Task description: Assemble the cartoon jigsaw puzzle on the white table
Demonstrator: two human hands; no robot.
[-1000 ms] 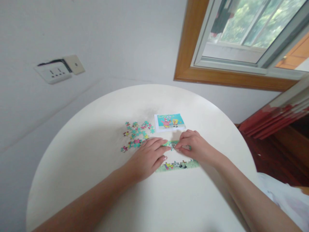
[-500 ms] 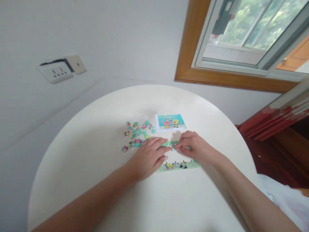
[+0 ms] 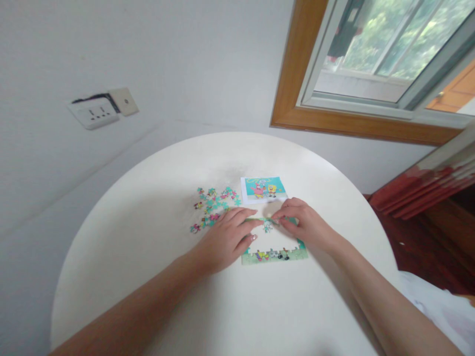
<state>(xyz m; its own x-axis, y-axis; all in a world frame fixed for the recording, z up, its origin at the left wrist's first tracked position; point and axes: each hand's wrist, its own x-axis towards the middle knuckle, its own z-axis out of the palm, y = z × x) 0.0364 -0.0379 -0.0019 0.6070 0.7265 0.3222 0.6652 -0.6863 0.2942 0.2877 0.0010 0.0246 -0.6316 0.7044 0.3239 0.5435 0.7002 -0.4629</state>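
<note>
A partly assembled jigsaw puzzle (image 3: 274,255) lies on the white table, its border joined around a bare middle. My left hand (image 3: 232,237) rests over its left side, fingers stretched out and apart, covering part of that edge. At the top edge, the thumb and index finger of my right hand (image 3: 299,220) are pinched together on a small puzzle piece, mostly hidden by the fingertips. Just left of those fingertips, a pale figure shows on joined pieces (image 3: 267,227) hanging below the top border.
Loose puzzle pieces (image 3: 211,202) are scattered left of the puzzle, some partly behind my left hand. A reference picture card (image 3: 264,189) with cartoon characters lies beyond it. The round table (image 3: 148,237) stands against a wall with a socket (image 3: 94,112); a red curtain (image 3: 404,190) hangs at right.
My right fingertips have shifted slightly up and right to the top border, uncovering more of the pale figure. My left hand stays nearly in place. The whole view has shifted a little.
</note>
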